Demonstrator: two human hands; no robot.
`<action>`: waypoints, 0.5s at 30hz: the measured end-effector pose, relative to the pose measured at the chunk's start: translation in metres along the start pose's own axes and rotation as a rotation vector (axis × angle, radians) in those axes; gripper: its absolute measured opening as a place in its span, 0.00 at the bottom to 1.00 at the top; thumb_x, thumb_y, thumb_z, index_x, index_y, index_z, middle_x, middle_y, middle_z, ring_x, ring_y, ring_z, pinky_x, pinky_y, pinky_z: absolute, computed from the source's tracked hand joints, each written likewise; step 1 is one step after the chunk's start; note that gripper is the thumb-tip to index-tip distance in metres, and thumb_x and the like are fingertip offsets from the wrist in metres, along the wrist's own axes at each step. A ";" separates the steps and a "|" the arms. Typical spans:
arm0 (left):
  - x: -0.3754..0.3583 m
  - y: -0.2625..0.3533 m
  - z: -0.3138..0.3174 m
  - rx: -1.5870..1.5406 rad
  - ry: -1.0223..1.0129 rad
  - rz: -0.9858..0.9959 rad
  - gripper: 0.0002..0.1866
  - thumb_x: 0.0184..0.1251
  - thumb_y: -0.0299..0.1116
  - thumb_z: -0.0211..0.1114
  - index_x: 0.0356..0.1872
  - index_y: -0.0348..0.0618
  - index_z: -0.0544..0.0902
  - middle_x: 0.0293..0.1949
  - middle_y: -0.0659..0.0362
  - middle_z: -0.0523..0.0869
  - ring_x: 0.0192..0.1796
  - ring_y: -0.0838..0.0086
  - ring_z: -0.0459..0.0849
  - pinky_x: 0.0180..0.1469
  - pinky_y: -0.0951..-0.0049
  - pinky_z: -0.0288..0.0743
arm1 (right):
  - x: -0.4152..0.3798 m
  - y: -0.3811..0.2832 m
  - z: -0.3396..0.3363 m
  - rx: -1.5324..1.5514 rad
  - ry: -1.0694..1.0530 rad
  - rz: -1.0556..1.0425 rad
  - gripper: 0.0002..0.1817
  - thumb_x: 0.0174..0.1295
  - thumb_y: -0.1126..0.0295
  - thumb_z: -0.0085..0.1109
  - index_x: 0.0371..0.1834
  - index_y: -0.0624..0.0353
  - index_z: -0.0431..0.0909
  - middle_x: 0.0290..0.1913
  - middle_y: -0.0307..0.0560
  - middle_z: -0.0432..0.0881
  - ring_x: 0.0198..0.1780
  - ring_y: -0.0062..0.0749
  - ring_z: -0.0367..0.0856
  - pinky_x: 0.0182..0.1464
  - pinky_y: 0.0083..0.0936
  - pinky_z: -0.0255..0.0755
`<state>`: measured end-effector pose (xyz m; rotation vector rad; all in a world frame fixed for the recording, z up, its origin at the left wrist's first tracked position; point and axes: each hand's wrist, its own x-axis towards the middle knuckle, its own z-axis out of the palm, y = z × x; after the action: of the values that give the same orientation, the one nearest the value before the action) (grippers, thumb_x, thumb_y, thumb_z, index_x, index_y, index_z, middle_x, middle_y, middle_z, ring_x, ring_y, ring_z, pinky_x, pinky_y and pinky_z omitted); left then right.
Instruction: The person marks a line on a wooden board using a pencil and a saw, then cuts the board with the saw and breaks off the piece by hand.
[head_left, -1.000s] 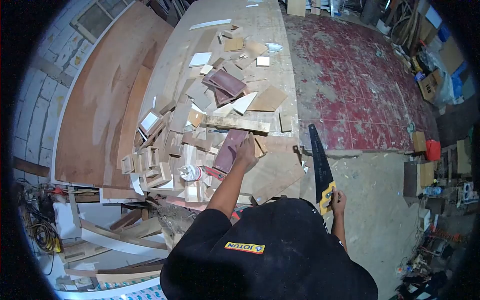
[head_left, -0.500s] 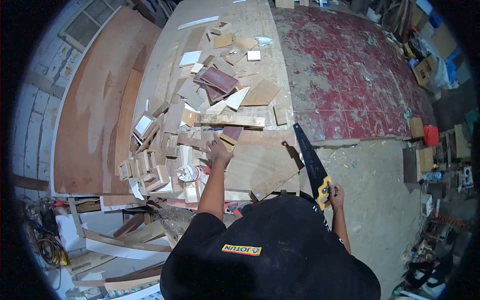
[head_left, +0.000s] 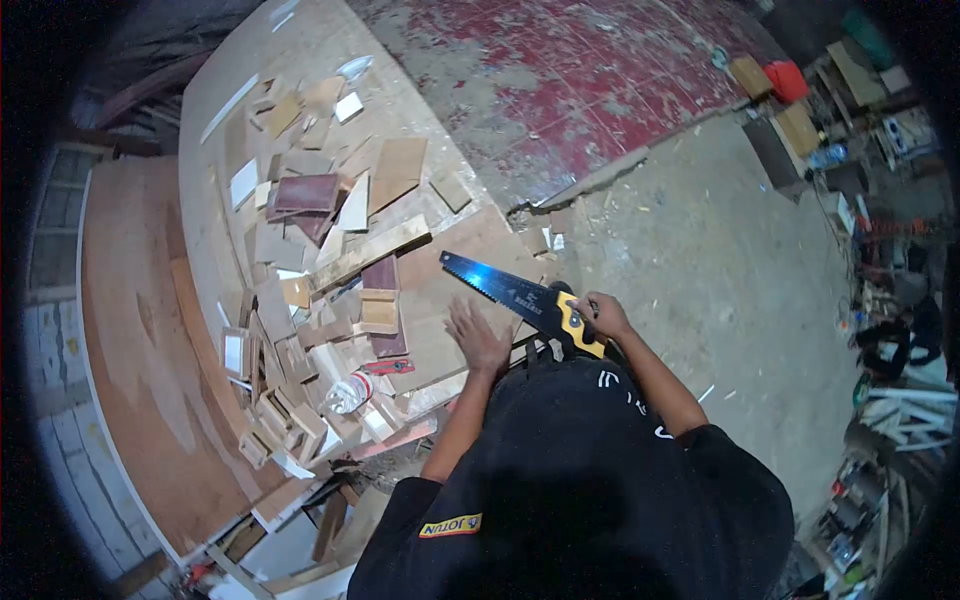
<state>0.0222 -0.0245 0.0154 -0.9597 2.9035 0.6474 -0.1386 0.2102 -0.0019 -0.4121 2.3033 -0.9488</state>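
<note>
My right hand (head_left: 603,316) is wrapped round the yellow and black handle of a hand saw (head_left: 515,290), whose dark blade points left over the edge of the plywood worktop (head_left: 445,300). My left hand (head_left: 478,338) has its fingers spread on or just above the bare plywood, with nothing in it. Left of that hand lie a small wooden box piece (head_left: 379,311), a red cutter (head_left: 388,367) and a white bottle (head_left: 349,393). A long wood strip (head_left: 372,254) crosses the worktop beyond them.
Wood offcuts, with maroon pieces (head_left: 306,194) among them, cover the worktop's left part. A large brown panel (head_left: 140,330) stands at the left. Red tiled floor (head_left: 600,60) lies beyond, bare concrete floor (head_left: 700,250) to the right. A person (head_left: 915,335) is at the far right.
The view has turned to the right. My left hand has left the small wood pieces and is now over bare plywood. The saw has swung from near upright to pointing left across the worktop edge.
</note>
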 end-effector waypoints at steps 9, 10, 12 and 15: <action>0.017 0.013 0.021 -0.027 0.001 0.339 0.47 0.65 0.52 0.65 0.78 0.39 0.54 0.79 0.37 0.44 0.81 0.38 0.38 0.73 0.24 0.35 | 0.003 -0.014 0.003 -0.098 -0.021 -0.014 0.27 0.65 0.43 0.60 0.34 0.61 0.83 0.32 0.60 0.84 0.36 0.56 0.83 0.40 0.44 0.75; 0.022 0.012 0.021 -0.023 0.013 0.321 0.46 0.65 0.51 0.65 0.78 0.40 0.54 0.79 0.36 0.44 0.81 0.37 0.39 0.73 0.24 0.36 | 0.003 -0.013 0.004 -0.121 -0.029 -0.020 0.27 0.65 0.43 0.60 0.35 0.60 0.84 0.33 0.60 0.84 0.37 0.56 0.84 0.40 0.45 0.75; 0.027 0.009 0.022 -0.047 0.019 0.296 0.46 0.66 0.51 0.65 0.78 0.41 0.54 0.79 0.37 0.44 0.81 0.37 0.39 0.73 0.24 0.36 | 0.005 -0.015 0.003 -0.144 -0.033 -0.027 0.27 0.65 0.42 0.60 0.35 0.60 0.84 0.33 0.60 0.85 0.37 0.56 0.84 0.41 0.45 0.75; 0.028 0.009 0.026 -0.071 0.029 0.267 0.44 0.66 0.51 0.64 0.78 0.43 0.56 0.79 0.37 0.43 0.80 0.35 0.39 0.73 0.24 0.37 | 0.004 -0.014 0.006 -0.142 -0.072 0.014 0.27 0.66 0.42 0.59 0.36 0.60 0.84 0.33 0.59 0.85 0.37 0.56 0.84 0.41 0.44 0.75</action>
<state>-0.0088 -0.0244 -0.0086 -0.5939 3.0828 0.7580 -0.1369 0.1953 0.0034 -0.4805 2.3118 -0.7538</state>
